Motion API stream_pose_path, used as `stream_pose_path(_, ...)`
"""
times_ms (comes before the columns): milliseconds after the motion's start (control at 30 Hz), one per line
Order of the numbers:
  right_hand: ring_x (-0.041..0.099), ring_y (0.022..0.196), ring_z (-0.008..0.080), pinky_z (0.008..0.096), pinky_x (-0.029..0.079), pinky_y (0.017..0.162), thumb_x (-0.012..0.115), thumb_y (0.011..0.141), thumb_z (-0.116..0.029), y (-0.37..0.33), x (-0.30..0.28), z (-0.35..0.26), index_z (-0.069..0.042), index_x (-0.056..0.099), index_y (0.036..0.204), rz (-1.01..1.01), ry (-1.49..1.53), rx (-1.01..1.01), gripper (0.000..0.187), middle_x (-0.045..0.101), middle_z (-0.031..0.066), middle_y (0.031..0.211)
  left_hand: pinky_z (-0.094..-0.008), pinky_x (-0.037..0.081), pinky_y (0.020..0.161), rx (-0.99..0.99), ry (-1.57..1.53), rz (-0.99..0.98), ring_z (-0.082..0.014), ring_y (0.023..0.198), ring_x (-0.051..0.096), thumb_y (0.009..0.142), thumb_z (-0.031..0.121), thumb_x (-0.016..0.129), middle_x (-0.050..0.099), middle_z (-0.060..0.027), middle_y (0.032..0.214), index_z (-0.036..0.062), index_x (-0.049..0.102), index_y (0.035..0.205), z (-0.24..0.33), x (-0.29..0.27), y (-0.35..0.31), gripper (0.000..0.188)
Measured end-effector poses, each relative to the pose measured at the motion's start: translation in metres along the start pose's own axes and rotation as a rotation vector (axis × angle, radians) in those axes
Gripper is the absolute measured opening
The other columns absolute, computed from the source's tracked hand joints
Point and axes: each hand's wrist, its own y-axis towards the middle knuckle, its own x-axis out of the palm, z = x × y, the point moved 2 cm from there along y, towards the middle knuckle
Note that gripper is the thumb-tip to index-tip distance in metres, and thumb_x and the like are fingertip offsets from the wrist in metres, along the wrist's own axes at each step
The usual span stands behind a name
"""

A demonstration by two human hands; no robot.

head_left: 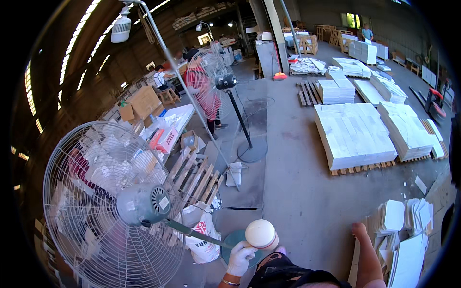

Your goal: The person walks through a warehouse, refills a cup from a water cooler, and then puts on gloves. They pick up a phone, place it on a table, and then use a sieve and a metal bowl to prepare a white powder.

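Note:
In a white glove, my left hand (239,258) is closed on a white round-topped object (260,233) with a reddish-brown band near its lower edge. Its exact kind does not show. A green round fan base (232,245) lies on the floor beyond this hand, with a large grey pedestal fan (144,205) standing to the left. My right hand (358,229) is bare and reaches forward beside upright stacks of white slabs (404,257). Its fingers are too unclear to tell whether they hold anything.
A white printed sack (203,240) and a wooden pallet (194,175) stand on the left. Farther off are a second fan (211,81), a cluttered table (178,117) and people working. White slab stacks (353,132) rest on pallets at right, near a red pallet jack (436,103).

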Motion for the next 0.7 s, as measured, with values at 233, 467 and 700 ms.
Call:
stream_pose_path(233, 0.065, 0.075, 0.0135, 0.0257, 0.05, 0.058, 0.066, 0.086, -0.013, 0.085, 0.013, -0.226, -0.005, 0.062, 0.123, -0.159, 0.341, -0.379, 0.039, 0.068, 0.005, 0.091, -0.0214, 0.037, 0.057, 0.033, 0.084, -0.05, -0.0074, 0.061, 0.049, 0.085, 0.011, 0.064, 0.057, -0.0005, 0.07, 0.0021, 0.063, 0.085, 0.038, 0.039, 0.18, 0.009)
stream_pose_path(467, 0.066, 0.074, 0.0181, 0.0356, 0.054, 0.06, 0.07, 0.083, -0.017, 0.138, 0.065, -0.02, -0.008, 0.063, 0.124, -0.436, 0.168, 0.443, 0.043, 0.069, 0.0114, 0.087, -0.0221, 0.037, 0.059, -0.042, 0.074, -0.176, -0.0077, 0.065, 0.049, 0.086, 0.009, 0.063, 0.057, -0.0006, 0.073, 0.0037, 0.062, 0.084, 0.11, 0.095, 0.351, 0.006)
stream_pose_path(700, 0.066, 0.089, 0.024, 0.04, 0.053, 0.074, 0.063, 0.087, -0.021, 0.208, 0.018, -0.021, -0.009, 0.064, 0.121, -0.331, 0.287, 0.604, 0.036, 0.069, 0.0124, 0.1, -0.0218, 0.033, 0.056, -0.02, 0.026, -0.12, -0.007, 0.06, 0.044, 0.085, 0.007, 0.063, 0.053, -0.0001, 0.07, 0.0029, 0.06, 0.08, 0.138, 0.17, 0.508, 0.007)
